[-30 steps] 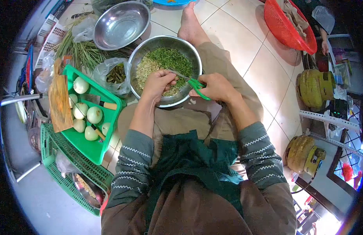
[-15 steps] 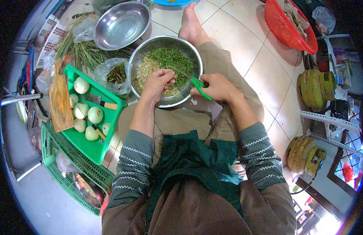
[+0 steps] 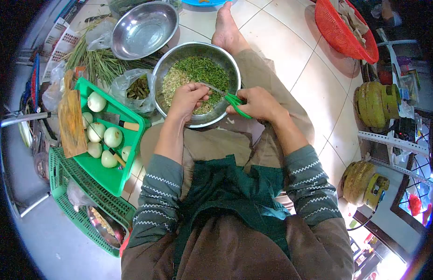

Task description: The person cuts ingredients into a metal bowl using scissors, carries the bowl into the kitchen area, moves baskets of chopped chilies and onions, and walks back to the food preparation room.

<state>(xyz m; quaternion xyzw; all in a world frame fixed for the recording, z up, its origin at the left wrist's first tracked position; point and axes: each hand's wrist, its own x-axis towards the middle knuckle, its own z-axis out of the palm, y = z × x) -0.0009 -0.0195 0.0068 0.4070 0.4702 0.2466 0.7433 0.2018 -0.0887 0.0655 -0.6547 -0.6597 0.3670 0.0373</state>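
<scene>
One green slatted crate [image 3: 95, 186] opens the sweep for me, low on the left of the frame. Up from it, a wooden board [image 3: 72, 123] leans across the edge of a green tray [image 3: 105, 179], and in that tray I've got peeled onions [image 3: 112, 136] and a wood-handled knife [image 3: 128, 125]. Upper left, long green stalks [image 3: 92, 65] fan out; a clear plastic bag [image 3: 119, 87] of dark leaves crowds the bowl's left side. Above, a spare steel basin [image 3: 146, 30] sits tilted.

Centre now: the steel bowl [image 3: 197, 49], pale bits at its left, chopped greens [image 3: 202, 70] at its right. My view of the near rim is partly blocked by the left forearm. The left hand [image 3: 192, 98] is over the bowl, thumb and fingertips pinched together; I can't tell what's between them. From the right, the green-handled scissors [image 3: 236, 103] point in towards those fingertips, the right hand [image 3: 259, 105] curled round the handles.

A bare foot [image 3: 227, 37] lies up top, and the trousered leg [image 3: 293, 100] walls off the bowl's right. Farther over, a red basket [image 3: 335, 35], upper right, then two gas cylinders [image 3: 373, 106] down the right edge.
</scene>
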